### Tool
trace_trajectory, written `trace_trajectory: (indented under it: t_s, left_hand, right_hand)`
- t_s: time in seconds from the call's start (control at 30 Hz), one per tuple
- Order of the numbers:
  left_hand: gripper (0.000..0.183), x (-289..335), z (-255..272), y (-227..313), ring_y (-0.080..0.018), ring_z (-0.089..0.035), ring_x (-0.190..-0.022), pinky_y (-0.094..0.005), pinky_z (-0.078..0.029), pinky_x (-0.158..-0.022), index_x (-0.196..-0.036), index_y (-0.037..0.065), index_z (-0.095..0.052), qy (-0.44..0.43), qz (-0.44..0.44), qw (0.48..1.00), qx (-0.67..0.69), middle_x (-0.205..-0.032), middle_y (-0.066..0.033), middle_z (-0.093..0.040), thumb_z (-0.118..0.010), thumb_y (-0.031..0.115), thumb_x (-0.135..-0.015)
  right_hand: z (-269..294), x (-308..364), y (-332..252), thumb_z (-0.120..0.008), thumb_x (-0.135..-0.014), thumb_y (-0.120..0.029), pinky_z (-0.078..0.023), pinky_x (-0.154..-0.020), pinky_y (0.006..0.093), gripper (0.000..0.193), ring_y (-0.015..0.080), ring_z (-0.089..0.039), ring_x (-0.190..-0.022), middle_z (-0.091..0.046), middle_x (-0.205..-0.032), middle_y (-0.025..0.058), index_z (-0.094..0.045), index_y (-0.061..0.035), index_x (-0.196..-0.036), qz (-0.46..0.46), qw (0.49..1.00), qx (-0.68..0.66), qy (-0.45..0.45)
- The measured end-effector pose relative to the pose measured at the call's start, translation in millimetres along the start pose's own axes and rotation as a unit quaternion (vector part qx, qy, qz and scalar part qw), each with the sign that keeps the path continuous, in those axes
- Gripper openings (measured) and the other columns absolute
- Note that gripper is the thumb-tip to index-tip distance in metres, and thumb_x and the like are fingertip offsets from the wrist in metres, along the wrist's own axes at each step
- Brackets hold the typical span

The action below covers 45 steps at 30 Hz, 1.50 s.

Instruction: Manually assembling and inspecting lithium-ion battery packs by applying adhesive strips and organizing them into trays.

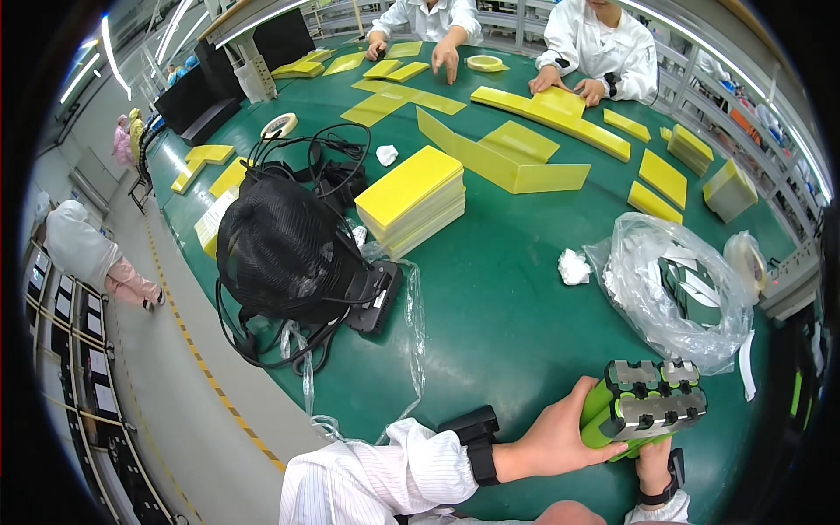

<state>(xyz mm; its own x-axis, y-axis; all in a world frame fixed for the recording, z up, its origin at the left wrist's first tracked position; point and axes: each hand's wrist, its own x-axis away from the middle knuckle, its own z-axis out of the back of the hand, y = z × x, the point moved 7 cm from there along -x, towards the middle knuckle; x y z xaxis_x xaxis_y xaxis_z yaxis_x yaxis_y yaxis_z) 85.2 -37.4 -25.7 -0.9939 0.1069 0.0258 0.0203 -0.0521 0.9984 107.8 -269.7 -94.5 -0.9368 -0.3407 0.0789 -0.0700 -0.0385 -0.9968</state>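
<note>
A battery pack of green cells (598, 418), capped with metal strips and black plastic holders, is at the lower right above the green table. My left hand (551, 437) wraps round its left side, thumb along the lower edge. Under the pack is my right hand (653, 468), gripping it from below, with most of its fingers hidden behind it. Just beyond the pack lies a clear plastic bag (626, 302) with white strips in it. A white crumpled wad (574, 268) sits left of the bag.
A black mesh cap (280, 249) with cables stands at left on the green table (490, 324), next to a stack of yellow sheets (411, 188). Folded yellow sheets (503, 157) lie farther back. Two people in white work across the table; one's hands rest on a yellow sheet (560, 101).
</note>
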Motion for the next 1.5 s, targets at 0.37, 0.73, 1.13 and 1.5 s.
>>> trace_trajectory:
  t_s: [0.37,0.73,1.13,1.5]
  left_hand:
    - [0.077,-3,-1,-1,-0.0337,-0.061,-0.093,-0.0386,-0.048,-0.079,-0.121,0.0,-0.029,-0.018,-0.012,1.0,0.008,-0.105,-0.0206,-0.056,-0.079,0.032,-0.071]
    - [0.076,-9,2,4,-0.0405,-0.056,-0.097,-0.0417,-0.045,-0.082,-0.121,0.0,-0.03,0.004,-0.116,0.993,-0.001,-0.104,-0.0237,-0.055,-0.079,0.025,-0.068]
    - [0.082,-15,10,8,-0.0382,-0.051,-0.107,-0.0418,-0.042,-0.091,-0.129,-0.003,-0.031,0.002,-0.234,0.961,-0.145,-0.114,-0.0242,-0.051,-0.077,0.03,-0.07]
    - [0.074,150,129,73,-0.0426,-0.04,-0.121,-0.0483,-0.034,-0.102,-0.134,0.01,-0.04,0.245,-0.152,0.841,-0.458,-0.13,-0.024,-0.043,-0.074,0.029,-0.072]
  right_hand:
    - [-12,-4,-14,-0.079,-0.07,-0.046,-0.044,-0.091,0.0351,0.084,0.0199,-0.055,-0.106,-0.055,-0.119,0.0097,-0.039,-0.0008,-0.129,-0.018,1.0,-0.023,0.0]
    - [-2,-17,-10,-0.078,-0.07,-0.048,-0.042,-0.095,0.0362,0.088,0.0219,-0.051,-0.111,-0.051,-0.122,0.0111,-0.036,0.0019,-0.13,0.051,0.999,0.004,0.012]
    - [31,-48,6,-0.064,-0.086,-0.011,-0.042,-0.089,0.0314,0.044,0.0182,-0.051,-0.102,-0.052,-0.117,0.0113,-0.041,0.0046,-0.121,0.113,0.986,0.118,0.036]
    - [-2,3,-59,-0.063,-0.085,-0.006,-0.039,-0.093,0.0317,0.04,0.0207,-0.049,-0.108,-0.051,-0.119,0.0133,-0.044,0.0021,-0.12,0.186,0.958,0.179,0.126]
